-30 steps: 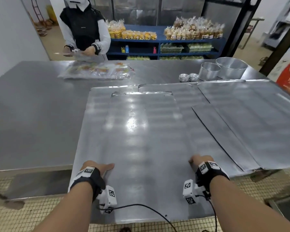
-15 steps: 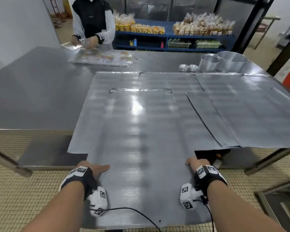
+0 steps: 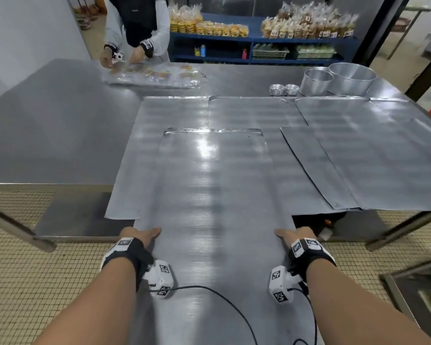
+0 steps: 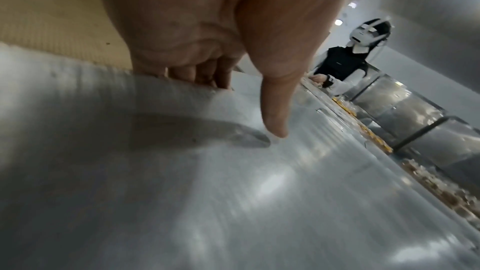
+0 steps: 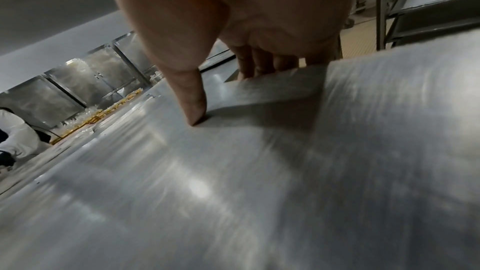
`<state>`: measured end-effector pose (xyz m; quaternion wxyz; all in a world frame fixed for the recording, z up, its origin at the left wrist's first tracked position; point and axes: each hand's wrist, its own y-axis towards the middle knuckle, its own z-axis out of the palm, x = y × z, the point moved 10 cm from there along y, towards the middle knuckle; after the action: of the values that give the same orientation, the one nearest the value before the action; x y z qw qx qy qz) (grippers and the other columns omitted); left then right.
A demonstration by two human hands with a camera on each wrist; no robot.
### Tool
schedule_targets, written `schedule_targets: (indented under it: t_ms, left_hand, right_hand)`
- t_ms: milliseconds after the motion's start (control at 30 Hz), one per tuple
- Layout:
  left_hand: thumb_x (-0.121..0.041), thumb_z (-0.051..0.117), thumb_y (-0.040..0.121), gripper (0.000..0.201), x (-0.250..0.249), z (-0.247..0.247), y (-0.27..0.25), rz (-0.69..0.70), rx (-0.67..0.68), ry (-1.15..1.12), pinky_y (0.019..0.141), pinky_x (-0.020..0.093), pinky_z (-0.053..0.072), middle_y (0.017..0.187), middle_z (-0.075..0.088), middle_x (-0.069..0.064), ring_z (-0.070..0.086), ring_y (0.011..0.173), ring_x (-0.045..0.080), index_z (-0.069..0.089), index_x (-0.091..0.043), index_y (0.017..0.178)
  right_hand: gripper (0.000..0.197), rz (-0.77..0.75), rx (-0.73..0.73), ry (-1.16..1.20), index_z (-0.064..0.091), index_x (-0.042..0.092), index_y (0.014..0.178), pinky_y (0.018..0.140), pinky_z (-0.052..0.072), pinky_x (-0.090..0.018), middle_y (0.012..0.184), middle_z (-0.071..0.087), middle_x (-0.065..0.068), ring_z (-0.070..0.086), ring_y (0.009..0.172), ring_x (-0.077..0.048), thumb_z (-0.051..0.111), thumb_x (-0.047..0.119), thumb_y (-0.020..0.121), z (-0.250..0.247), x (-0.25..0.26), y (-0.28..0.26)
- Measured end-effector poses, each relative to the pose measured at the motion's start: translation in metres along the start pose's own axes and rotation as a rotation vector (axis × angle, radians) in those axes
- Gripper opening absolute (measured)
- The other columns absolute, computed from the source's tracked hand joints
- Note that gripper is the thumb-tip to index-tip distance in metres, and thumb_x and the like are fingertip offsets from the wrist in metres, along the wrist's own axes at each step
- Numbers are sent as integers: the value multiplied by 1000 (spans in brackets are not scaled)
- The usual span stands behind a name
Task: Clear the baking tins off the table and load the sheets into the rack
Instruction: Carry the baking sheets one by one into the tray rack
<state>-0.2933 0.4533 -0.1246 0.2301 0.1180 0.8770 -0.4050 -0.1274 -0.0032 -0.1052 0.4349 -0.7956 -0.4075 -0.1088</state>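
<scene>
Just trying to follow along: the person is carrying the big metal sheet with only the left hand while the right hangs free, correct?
Not quite. Both hands hold the sheet: left hand on its left edge, right hand on its right edge. The head view shows both; the right wrist view shows thumb on top, fingers underneath.

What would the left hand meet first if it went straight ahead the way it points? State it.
The left hand grips the held baking sheet's left edge and points toward the table. Straight ahead it would likely first meet the near edge of the sheet overhanging the table, though depth is unclear.
</scene>
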Motion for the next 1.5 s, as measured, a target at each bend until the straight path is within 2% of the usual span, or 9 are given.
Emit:
schedule_targets:
  t_ms: [167, 267, 433, 800, 933, 1067, 1167, 1300, 1500]
  left_hand:
    - [-30, 83, 78, 80, -3, -4, 2, 7, -48, -59, 106, 33, 45, 146, 47, 21, 53, 128, 36, 46, -15, 147]
    - [-29, 88, 72, 61, -3, -7, 3, 6, -114, -135, 92, 39, 53, 118, 67, 23, 65, 103, 37, 65, 6, 116]
    - [-24, 89, 69, 39, -10, -9, -10, 37, -107, -185, 86, 38, 53, 103, 70, 17, 67, 91, 35, 69, 0, 94]
    - [-44, 89, 63, 54, -59, 4, -33, 137, -117, -51, 77, 40, 59, 93, 72, 17, 68, 73, 33, 62, 0, 82]
    - [-34, 86, 72, 59, -90, 15, -43, 262, -91, -62, 83, 40, 51, 113, 68, 23, 66, 105, 39, 66, 7, 109]
    - [-34, 83, 75, 60, -135, 27, -57, 394, -55, -53, 85, 43, 49, 117, 67, 26, 64, 109, 40, 65, 7, 114]
    - [-33, 83, 76, 58, -173, 44, -65, 469, 7, -41, 79, 40, 46, 112, 67, 24, 65, 96, 36, 65, 7, 114]
    - [-30, 87, 68, 49, -216, 74, -78, 468, 115, -34, 66, 30, 48, 90, 70, 13, 57, 61, 23, 67, 2, 99]
    - [-27, 87, 71, 63, -279, 128, -116, 667, 267, 118, 79, 38, 45, 120, 65, 25, 63, 111, 40, 62, 8, 117]
  right_hand:
    - [64, 53, -1, 112, 57, -4, 122, 83, 52, -39, 99, 66, -18, 64, 87, -35, 82, 31, 74, -3, 0, -15]
    - [55, 50, 9, 152, 56, -3, 117, 76, 50, -37, 91, 64, -17, 64, 83, -34, 79, 26, 77, -9, 1, -18]
    - [47, 33, -12, 234, 59, -6, 113, 61, 46, -29, 76, 62, -14, 60, 65, -24, 80, 16, 77, -20, 1, -28]
    - [49, 64, -188, 392, 58, -8, 116, 73, 44, -30, 91, 56, -14, 55, 81, -26, 81, 13, 78, -77, -23, -51]
    - [44, 92, -263, 458, 59, -7, 110, 67, 45, -28, 94, 61, -13, 57, 79, -27, 81, 10, 77, -101, -40, -61]
    - [30, 122, -343, 551, 60, 0, 90, 61, 54, -34, 71, 59, -7, 58, 61, -23, 83, 10, 74, -123, -49, -74]
    - [30, 175, -414, 612, 62, -2, 82, 72, 60, -50, 69, 61, -10, 63, 63, -26, 86, 9, 69, -137, -57, -88]
    - [31, 212, -515, 692, 60, -5, 77, 67, 58, -39, 74, 63, -10, 63, 65, -26, 85, 12, 71, -164, -71, -107]
    - [42, 292, -664, 794, 64, -4, 103, 68, 50, -31, 89, 63, -13, 61, 77, -28, 83, 22, 76, -190, -105, -145]
